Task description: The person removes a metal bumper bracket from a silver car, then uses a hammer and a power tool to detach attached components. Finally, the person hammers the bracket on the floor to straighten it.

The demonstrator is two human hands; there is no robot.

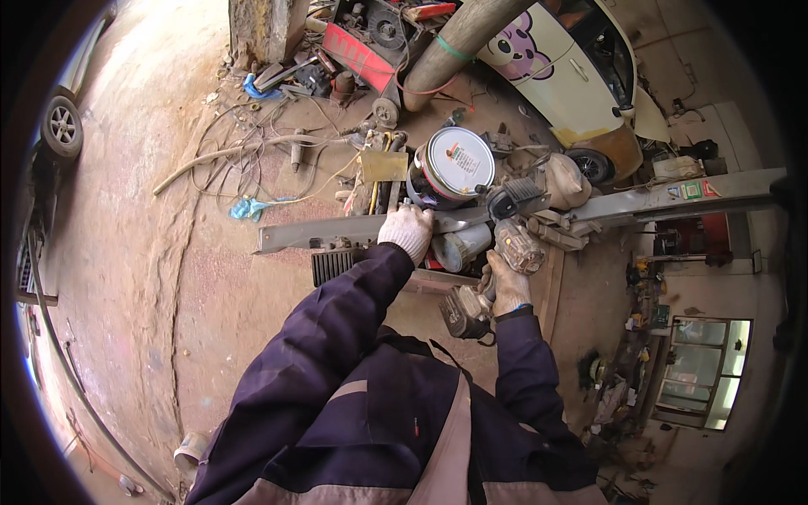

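My left hand [406, 233], in a white knit glove, has its fingers curled at the grey metal beam [293, 236], just below a lidded paint bucket [455, 162]; what they grip is unclear. My right hand [508, 286], in a tan glove, is closed on the handle of a cordless impact wrench [519, 249] with a dark battery pack at its base. Between my hands lies a grey can [459, 248]. A dark ribbed pad [332, 268] sits left of my left hand.
A white car with a cartoon decal [572, 76] stands at upper right. A concrete pillar [269, 29], leaning pole [442, 63] and red machine [358, 55] are ahead, with tangled hoses [227, 160] on the floor. A car wheel [61, 126] is far left, a cluttered bench [627, 370] right.
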